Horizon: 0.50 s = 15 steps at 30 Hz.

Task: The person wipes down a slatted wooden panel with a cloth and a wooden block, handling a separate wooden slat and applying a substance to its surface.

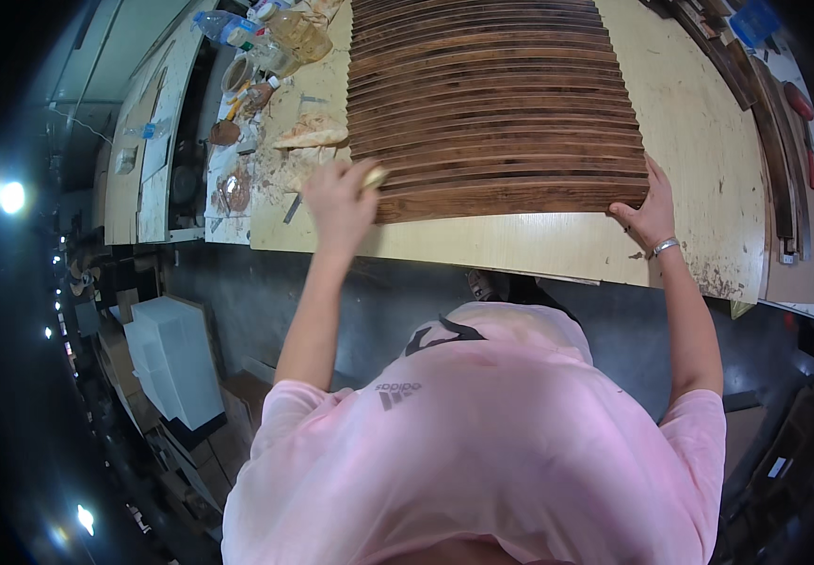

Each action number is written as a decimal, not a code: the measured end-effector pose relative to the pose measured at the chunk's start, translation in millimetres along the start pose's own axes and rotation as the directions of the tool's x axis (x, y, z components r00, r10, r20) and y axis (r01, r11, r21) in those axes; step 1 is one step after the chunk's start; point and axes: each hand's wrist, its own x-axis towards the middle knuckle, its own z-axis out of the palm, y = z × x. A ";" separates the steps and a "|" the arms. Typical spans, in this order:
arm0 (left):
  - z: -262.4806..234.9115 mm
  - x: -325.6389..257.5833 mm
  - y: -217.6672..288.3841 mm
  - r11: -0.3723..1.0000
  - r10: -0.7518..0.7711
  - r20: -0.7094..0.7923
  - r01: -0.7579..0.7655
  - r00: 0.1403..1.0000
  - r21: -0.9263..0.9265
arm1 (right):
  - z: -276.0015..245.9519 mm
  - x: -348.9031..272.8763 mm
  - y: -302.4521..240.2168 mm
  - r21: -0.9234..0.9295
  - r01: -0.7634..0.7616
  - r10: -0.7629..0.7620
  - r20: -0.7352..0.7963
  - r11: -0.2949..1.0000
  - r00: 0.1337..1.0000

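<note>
A stack of dark brown wooden slats (496,127), laid side by side in rows, covers the middle of the pale worktable (482,240). At the near left corner of the slats, my left hand (339,200) is closed on a small yellowish pad (375,177); its exact kind is unclear. My right hand (647,209) grips the near right end of the slats, its thumb on the front edge and its fingers along the side, partly hidden. A silvery band circles that wrist.
Plastic bottles (298,36), a jar, brushes and stained cloths (313,132) crowd the table's left side. Long dark wood strips (772,141) and a red-handled tool (798,101) lie at the right. White foam-like blocks (173,358) and cardboard stand on the floor at left.
</note>
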 end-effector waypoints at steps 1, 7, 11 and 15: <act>11.9 11.2 25.4 0.986 0.020 -0.014 -0.022 1.000 -0.165 | 0.9 2.7 1.5 -0.005 0.018 -0.018 0.009 1.000 1.000; 34.5 27.6 88.4 0.945 0.266 0.119 -0.235 0.957 -0.227 | 0.3 2.8 -0.7 -0.011 0.015 -0.015 0.008 1.000 1.000; 9.4 -5.2 -4.6 0.999 0.025 0.066 -0.022 0.998 -0.037 | -5.7 2.4 -12.7 0.000 -0.012 0.012 0.012 1.000 1.000; -7.8 -6.3 -5.4 0.913 -0.349 0.059 0.354 0.935 -0.200 | -3.6 1.9 -10.3 0.024 -0.005 0.005 -0.013 1.000 1.000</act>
